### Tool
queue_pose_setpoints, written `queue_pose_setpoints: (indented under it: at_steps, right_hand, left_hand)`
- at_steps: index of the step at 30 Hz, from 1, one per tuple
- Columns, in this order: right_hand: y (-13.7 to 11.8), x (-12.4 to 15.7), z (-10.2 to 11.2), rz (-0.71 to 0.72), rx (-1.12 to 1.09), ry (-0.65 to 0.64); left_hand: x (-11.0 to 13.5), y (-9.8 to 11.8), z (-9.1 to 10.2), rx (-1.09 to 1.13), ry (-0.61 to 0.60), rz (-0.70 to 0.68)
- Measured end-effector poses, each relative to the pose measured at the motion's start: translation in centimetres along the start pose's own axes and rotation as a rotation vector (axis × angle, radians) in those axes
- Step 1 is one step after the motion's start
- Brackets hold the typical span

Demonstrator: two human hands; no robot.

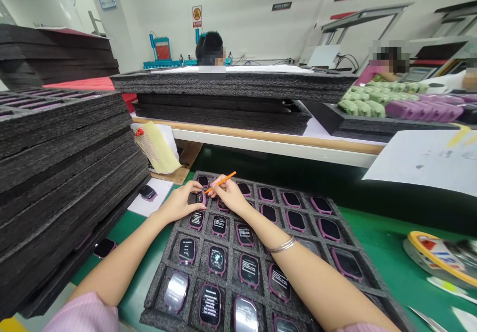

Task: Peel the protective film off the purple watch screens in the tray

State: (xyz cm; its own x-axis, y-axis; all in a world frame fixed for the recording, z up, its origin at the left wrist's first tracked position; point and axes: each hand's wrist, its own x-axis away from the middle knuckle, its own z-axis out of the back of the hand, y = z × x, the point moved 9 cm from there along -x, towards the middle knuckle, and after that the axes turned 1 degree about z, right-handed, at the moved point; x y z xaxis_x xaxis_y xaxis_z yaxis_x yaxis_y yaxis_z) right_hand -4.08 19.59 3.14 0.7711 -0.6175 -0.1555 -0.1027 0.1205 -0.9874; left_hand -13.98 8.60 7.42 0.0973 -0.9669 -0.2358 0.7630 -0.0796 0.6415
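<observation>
A black foam tray [346,232] lies on the green table and holds several purple smartwatch bodies, some with lit screens. My left hand [182,200] is closed on one watch body [200,197], lifted at the tray's far left corner. My right hand [227,193] pinches a thin orange stick [221,181] whose lower tip meets that watch. A silver bracelet [282,245] sits on my right wrist.
A tall stack of black foam trays [63,173] stands at my left. Two loose watch bodies [148,192] [104,247] lie beside it. More foam trays [231,91] rest on the white bench behind. A tape roll [439,257] lies right. Other people sit at the back.
</observation>
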Motion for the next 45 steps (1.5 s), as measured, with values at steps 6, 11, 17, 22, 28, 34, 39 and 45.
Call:
queue_pose_setpoints:
  at_steps: [6, 11, 17, 22, 28, 34, 39, 45]
  right_hand:
    - [-0.1, 0.0, 0.1, 0.008, 0.018, 0.012]
    - [-0.3, 0.0, 0.0, 0.020, 0.023, 0.002]
    - [-0.5, 0.0, 0.0, 0.019, 0.025, -0.014]
    - [-0.8, -0.2, -0.4, 0.013, 0.030, -0.023]
    - [-1.9, 0.1, 2.1, 0.004, 0.037, 0.015]
    - [-1.9, 2.7, 7.5, 0.010, 0.044, 0.175]
    - [-0.4, 3.6, 8.1, -0.003, 0.033, 0.253]
    - [-0.1, 3.8, 7.6, -0.011, 0.035, 0.235]
  left_hand:
    - [-0.1, 0.1, -0.1, 0.019, 0.000, -0.008]
    - [-0.1, 0.0, -0.1, 0.018, 0.000, -0.014]
    - [-0.1, -0.1, -0.2, 0.000, -0.003, -0.025]
    - [-0.3, 0.2, -0.2, -0.076, -0.023, -0.058]
    - [-0.1, 1.2, -0.5, -0.152, -0.062, -0.135]
    - [-0.6, 5.6, -2.8, -0.218, -0.136, -0.252]
    - [-2.5, 7.9, -5.6, -0.327, -0.184, -0.255]
    - [-2.4, 7.0, -5.3, -0.355, -0.143, -0.212]
